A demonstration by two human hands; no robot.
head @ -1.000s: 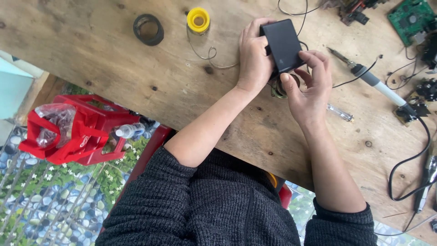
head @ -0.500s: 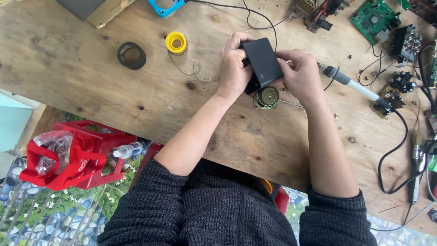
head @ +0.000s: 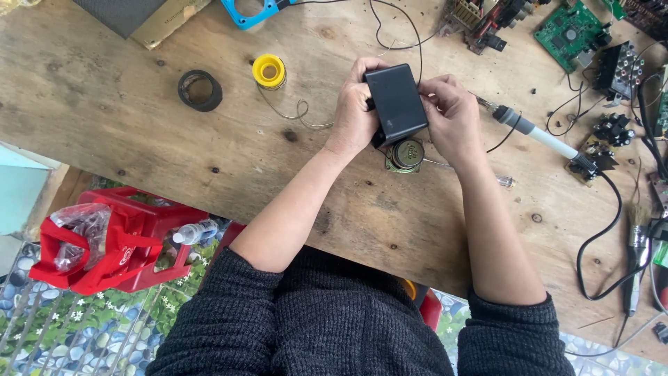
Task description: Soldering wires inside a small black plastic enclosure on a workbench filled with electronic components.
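A worn wooden workbench [head: 139, 139] fills the view, seen from above, with a red crate [head: 111, 240] on the patterned floor below its near edge. At the centre, the left hand [head: 355, 115] and the right hand [head: 452, 118] together hold a small black plastic box [head: 395, 103] just above the bench surface, tilted slightly. The left hand's fingers curl around the box's left side and its thumb presses the near edge; the right hand's fingers close on the box's right side (both grips are pressed firmly onto the case). Directly beneath the box, partly hidden by it, a small round speaker [head: 406, 154] lies on the wood. To the right of the right hand rests a soldering iron [head: 536, 132] with its black cord trailing toward the bench edge. To the left of the hands stand a yellow solder spool [head: 268, 71], with loose wire curling from it, and a roll of black tape [head: 200, 90]. Circuit boards [head: 570, 31] lie along the far right.
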